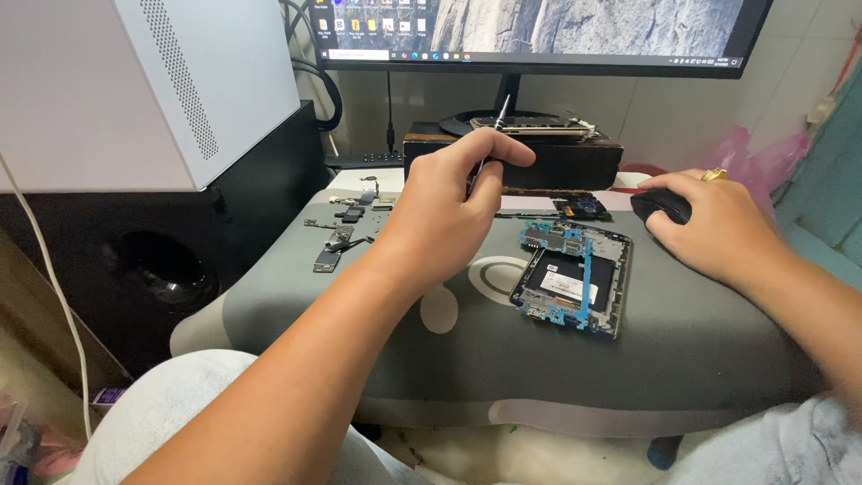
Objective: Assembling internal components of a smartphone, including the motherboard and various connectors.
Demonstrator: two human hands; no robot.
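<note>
Here the left hand [449,202] is gripping a thin metal-shafted screwdriver [493,135] between thumb and curled fingers, its shaft pointing up and away toward the monitor, held above the grey padded bench mat [682,359]. The right hand [718,220] is resting cupped over a black computer mouse [660,207] at the mat's far right, fingers closed loosely around it. The opened dark phone chassis with a blue circuit board [575,278] is lying flat on the mat between the two hands, nearer the right one, untouched.

Judging by this, the disassembly is paused while the person is consulting the wide black-framed monitor [539,31]; the tool is lifted clear of the phone. Bringing the tip back down would call for a steady aim at a small screw on the board, with the right hand leaving the mouse to brace the chassis.

Small dark removed phone parts [346,224] are lying in a loose group at the mat's far left. A dark rectangular box [557,162] is standing under the monitor, carrying another stripped flat phone part [539,126]. A white perforated computer case [135,81] is sitting on a black speaker cabinet [180,260] on the left. A small purple package [109,395] is lying low at the left edge, its print too small to make out, and a crumpled pink plastic bag [763,157] is sitting at the far right.
</note>
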